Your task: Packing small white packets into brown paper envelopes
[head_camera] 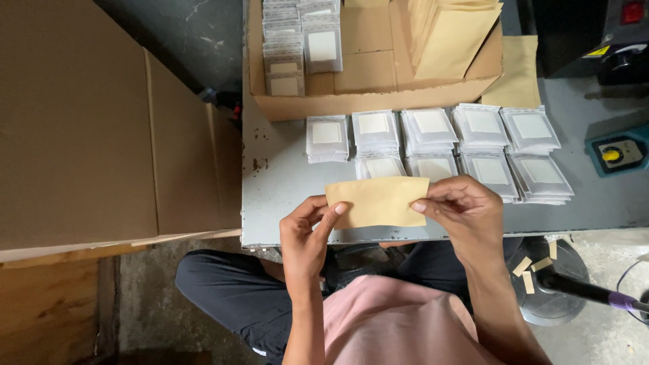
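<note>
At the far left, a large closed cardboard box [88, 128] is being shown standing beside the grey tabletop [284, 196], its flat top level with the tabletop's edge. Just right of it, the left hand [305, 236] is being raised over the near edge of the tabletop, its fingers [336, 211] being closed lightly on the left end of a small tan paper envelope [376, 201]. The envelope is being held flat and level between both hands, above the tabletop's front edge and just in front of the white packets. Its right end is being pinched by the fingers [420, 206] of the right hand [466, 216], thumb and forefinger being pressed together on the paper. Behind the envelope, stacks of small white packets [433, 145] are being kept in two rows on the tabletop. Further back, an open cardboard tray [368, 101] is being filled with more packets at its left and a bundle of tan envelopes [449, 34] at its right. At the far right, a teal device with a yellow knob [618, 154] is being kept on the tabletop.
</note>
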